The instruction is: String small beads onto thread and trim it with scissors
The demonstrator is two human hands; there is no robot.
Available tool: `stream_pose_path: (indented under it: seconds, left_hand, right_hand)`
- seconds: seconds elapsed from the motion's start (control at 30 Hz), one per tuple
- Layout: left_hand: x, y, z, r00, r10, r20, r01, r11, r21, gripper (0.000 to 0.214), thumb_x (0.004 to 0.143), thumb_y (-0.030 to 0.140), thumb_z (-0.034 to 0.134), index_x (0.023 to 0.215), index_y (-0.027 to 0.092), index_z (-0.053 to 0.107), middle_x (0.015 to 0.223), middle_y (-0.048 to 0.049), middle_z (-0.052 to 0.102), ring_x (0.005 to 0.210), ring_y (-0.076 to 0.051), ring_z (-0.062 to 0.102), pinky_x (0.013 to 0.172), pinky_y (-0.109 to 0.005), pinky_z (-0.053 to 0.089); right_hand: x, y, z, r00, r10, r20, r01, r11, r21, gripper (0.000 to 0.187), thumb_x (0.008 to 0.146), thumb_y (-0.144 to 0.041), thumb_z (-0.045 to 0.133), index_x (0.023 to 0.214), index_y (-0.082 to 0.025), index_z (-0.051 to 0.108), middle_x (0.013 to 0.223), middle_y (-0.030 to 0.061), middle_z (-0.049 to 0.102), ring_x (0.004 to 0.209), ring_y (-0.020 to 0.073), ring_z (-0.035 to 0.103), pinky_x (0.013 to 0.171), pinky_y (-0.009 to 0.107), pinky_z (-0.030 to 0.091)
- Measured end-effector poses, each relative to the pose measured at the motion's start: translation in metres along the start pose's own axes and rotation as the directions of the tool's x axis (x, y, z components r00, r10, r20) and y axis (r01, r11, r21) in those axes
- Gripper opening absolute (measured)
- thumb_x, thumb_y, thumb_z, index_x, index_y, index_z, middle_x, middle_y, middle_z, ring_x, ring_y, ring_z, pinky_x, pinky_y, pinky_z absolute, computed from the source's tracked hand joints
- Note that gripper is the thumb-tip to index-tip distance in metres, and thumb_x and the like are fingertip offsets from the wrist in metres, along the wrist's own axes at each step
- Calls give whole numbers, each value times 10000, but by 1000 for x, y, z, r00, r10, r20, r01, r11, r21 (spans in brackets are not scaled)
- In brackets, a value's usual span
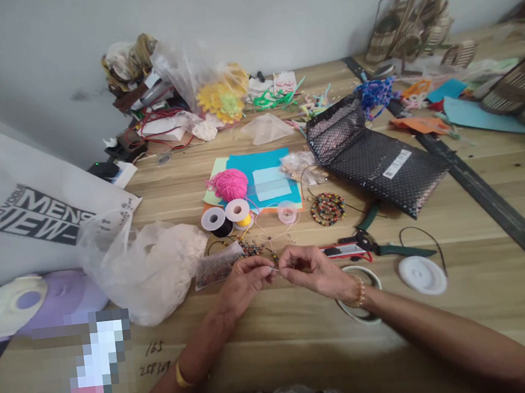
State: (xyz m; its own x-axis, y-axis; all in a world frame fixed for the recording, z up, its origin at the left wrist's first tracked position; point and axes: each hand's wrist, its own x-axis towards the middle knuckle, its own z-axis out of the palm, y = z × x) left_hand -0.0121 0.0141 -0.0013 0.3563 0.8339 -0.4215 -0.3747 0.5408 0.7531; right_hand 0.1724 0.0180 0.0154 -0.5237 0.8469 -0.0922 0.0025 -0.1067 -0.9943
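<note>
My left hand (247,278) and my right hand (308,269) meet at the middle of the table, fingertips pinched close together. Between them is a short bit of thin pale cord (276,269), too small to make out in detail. Just beyond the fingertips, a pink thread with a few small beads (271,239) runs towards a pink spool (287,212). Near my left hand lie a clear bag of beads (218,265) and loose multicoloured beads (251,248). To the right of my right hand is a red utility knife (343,250); a white ring (362,317) lies partly under that wrist.
Black and yellow thread spools (217,222) stand before pink yarn (229,184) on blue sheets (259,160). Coiled beads (327,208), green-handled pliers (404,250), a white spool (422,275) and a black bubble mailer (380,159) lie right. A plastic bag (157,270) sits left.
</note>
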Motion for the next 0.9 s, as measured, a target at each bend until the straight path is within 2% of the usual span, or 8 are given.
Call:
stream_pose_path:
  seconds: [0.9]
  left_hand:
    - [0, 0, 1, 1000, 18, -15, -17, 999, 32, 204, 531, 268, 843, 660, 149, 738, 602, -15, 658, 574, -97, 566, 595, -222, 434]
  right_hand:
    - [0, 3, 0, 1000, -9, 12, 9, 999, -40, 211, 816, -335, 607, 753, -136, 575, 609, -32, 498, 535, 70, 398, 490, 194, 309]
